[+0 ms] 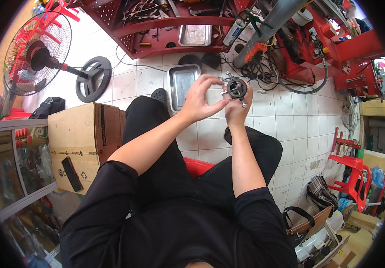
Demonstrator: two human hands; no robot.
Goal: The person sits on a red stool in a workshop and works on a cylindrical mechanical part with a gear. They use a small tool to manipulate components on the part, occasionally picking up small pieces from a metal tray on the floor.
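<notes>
Right of the floor tray [184, 87], the right hand [237, 112] gripped 1 dark ring [236, 93] (bolts [245, 104] jutting!), seemingly to steady it; the left hand [196, 102] curved tray-side, fingers parted.

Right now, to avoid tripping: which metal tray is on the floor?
The tray partly behind the left hand; the other tray sits in the red cart.

Both bare forearms [160, 137] reach forward, converging; the left grip [197, 100] curves into a C, thumb apart from fingers; the right grip [235, 112] curls, fingers partly hidden.
</notes>
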